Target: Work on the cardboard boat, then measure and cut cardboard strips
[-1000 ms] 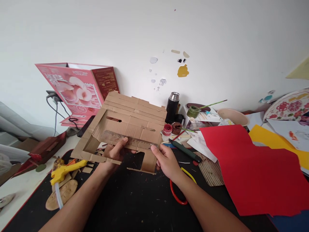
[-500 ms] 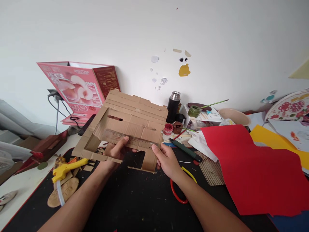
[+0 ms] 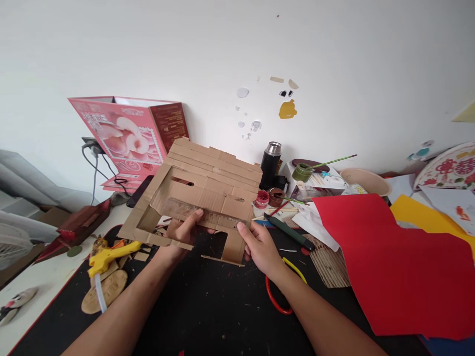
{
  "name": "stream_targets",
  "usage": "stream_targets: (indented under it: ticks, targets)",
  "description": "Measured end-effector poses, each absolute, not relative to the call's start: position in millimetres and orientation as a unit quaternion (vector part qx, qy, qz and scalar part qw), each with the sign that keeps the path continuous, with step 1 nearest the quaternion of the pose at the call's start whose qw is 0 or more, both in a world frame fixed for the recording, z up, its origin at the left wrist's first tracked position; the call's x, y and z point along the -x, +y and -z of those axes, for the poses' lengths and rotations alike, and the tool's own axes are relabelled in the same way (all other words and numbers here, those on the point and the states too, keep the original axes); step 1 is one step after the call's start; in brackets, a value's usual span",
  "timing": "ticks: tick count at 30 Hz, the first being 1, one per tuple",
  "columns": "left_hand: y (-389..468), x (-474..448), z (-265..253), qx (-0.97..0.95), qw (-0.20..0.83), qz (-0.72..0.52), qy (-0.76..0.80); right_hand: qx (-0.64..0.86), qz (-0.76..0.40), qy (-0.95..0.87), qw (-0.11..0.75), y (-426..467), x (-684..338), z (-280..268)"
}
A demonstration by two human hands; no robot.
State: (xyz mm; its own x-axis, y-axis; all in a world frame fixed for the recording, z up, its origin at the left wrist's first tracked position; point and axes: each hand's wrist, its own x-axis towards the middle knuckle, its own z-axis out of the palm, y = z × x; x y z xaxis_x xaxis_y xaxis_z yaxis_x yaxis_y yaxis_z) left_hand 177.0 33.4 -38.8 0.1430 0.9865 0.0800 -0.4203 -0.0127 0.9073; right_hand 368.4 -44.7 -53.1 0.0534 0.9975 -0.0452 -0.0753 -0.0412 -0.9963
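A brown cardboard sheet (image 3: 208,185) with cut-out openings and ragged edges is held up, tilted, over the black mat. Across its lower part lies a clear ruler (image 3: 215,216). My left hand (image 3: 185,228) grips both at the middle, thumb pressed on the ruler and fingers under the cardboard through a cut-out. At the sheet's right end my right hand (image 3: 259,242) pinches ruler and cardboard together, thumb on top; its other fingers are partly hidden behind. Scissors with red and yellow handles (image 3: 276,296) lie partly hidden by my right forearm.
A yellow glue gun (image 3: 106,257) lies left among cardboard scraps. A green utility knife (image 3: 289,232), paint jars (image 3: 261,199) and a black thermos (image 3: 270,163) stand or lie behind at right. Red paper (image 3: 393,267) covers the right side. A pink box (image 3: 129,133) stands back left.
The whole view has shifted slightly, so everything sits a little further right. Both hands keep the same hold on the ruler and cardboard.
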Motion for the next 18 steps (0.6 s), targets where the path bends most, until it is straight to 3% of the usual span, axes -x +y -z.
stream_targets:
  ticks: [18]
  targets:
    - [36.1,-176.4,40.3,-0.422,0.617,-0.58,0.325,0.489,-0.533,-0.444,0.529,-46.0,-367.1,50.1]
